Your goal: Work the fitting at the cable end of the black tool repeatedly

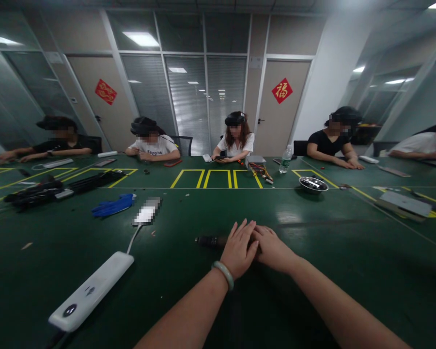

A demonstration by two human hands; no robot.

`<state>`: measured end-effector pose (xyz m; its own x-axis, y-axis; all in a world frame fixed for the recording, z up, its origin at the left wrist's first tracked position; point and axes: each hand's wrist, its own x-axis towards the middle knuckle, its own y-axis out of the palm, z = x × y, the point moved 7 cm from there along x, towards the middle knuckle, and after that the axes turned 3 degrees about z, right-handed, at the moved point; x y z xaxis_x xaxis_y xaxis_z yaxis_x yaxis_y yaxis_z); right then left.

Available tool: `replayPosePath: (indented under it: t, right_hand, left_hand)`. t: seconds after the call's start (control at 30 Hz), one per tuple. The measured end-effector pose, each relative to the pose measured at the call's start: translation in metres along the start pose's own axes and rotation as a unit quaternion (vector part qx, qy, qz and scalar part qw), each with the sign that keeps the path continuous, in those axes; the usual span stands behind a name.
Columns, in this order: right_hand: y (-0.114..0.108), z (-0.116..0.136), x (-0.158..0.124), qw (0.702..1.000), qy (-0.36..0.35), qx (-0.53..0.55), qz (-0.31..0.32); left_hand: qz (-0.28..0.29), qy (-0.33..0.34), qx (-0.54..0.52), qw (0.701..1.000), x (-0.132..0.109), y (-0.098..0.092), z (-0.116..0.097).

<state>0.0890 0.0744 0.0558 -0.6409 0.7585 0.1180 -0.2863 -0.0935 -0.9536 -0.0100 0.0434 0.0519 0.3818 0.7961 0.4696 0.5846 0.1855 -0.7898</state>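
A dark, rod-shaped tool (210, 241) with a black ringed end and a small pale tip lies on the green table, pointing left. My left hand (239, 248) rests over its right part, fingers stretched forward and thumb toward the right hand; a pale green bangle (224, 275) circles this wrist. Against it lies my right hand (275, 248), its fingers laid loosely over the tool's right side and touching the left hand. Both hands hide that end of the tool, so its exact kind cannot be made out. The right fingertips are partly covered.
Left of my hands are a white power strip (94, 291), its cable to a phone-like device (147, 212), and a blue glove (113, 206). Further off stand a metal bowl (313, 184), a water bottle (285, 160) and a wired metal box (256, 160). Several people sit across.
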Motion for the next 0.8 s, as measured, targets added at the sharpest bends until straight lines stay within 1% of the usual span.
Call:
replayPosePath:
  t: [0.07, 0.13, 0.23, 0.27, 0.33, 0.4, 0.47, 0.57, 0.67, 0.73, 0.8]
  right_hand:
    - [-0.018, -0.016, -0.024, 0.999, 0.046, -0.003, 0.019]
    - [-0.025, -0.034, -0.053, 0.992, 0.100, -0.003, 0.070]
    - [-0.015, -0.050, -0.092, 0.975, 0.162, 0.002, 0.152]
    - [-0.009, -0.051, -0.101, 0.972, 0.170, 0.005, 0.164]
    - [-0.002, -0.047, -0.110, 0.972, 0.173, 0.010, 0.158]
    - [0.001, -0.044, -0.111, 0.975, 0.177, 0.023, 0.131]
    - [0.001, -0.046, -0.108, 0.973, 0.192, 0.065, 0.107]
    - [0.003, -0.059, -0.099, 0.953, 0.228, 0.173, 0.101]
    - [0.007, -0.073, -0.083, 0.928, 0.244, 0.267, 0.091]
    - [0.008, -0.080, -0.069, 0.917, 0.235, 0.318, 0.056]
    - [0.008, -0.085, -0.055, 0.910, 0.221, 0.350, 0.001]
  left_hand:
    - [0.033, 0.004, 0.006, 0.999, 0.000, 0.009, 0.003]
    - [0.068, 0.010, 0.010, 0.998, 0.001, 0.020, 0.005]
    - [0.090, 0.010, 0.016, 0.996, 0.003, 0.030, 0.005]
    - [0.091, 0.009, 0.020, 0.996, 0.004, 0.032, 0.005]
    - [0.093, 0.009, 0.028, 0.995, 0.005, 0.034, 0.003]
    - [0.098, 0.013, 0.035, 0.994, 0.006, 0.036, 0.001]
    - [0.105, 0.017, 0.035, 0.994, 0.006, 0.037, -0.001]
    - [0.114, 0.019, 0.033, 0.993, 0.006, 0.037, -0.002]
    - [0.120, 0.016, 0.038, 0.992, 0.008, 0.037, -0.003]
    - [0.121, 0.013, 0.041, 0.992, 0.011, 0.038, -0.004]
    - [0.123, 0.008, 0.046, 0.991, 0.013, 0.038, -0.005]
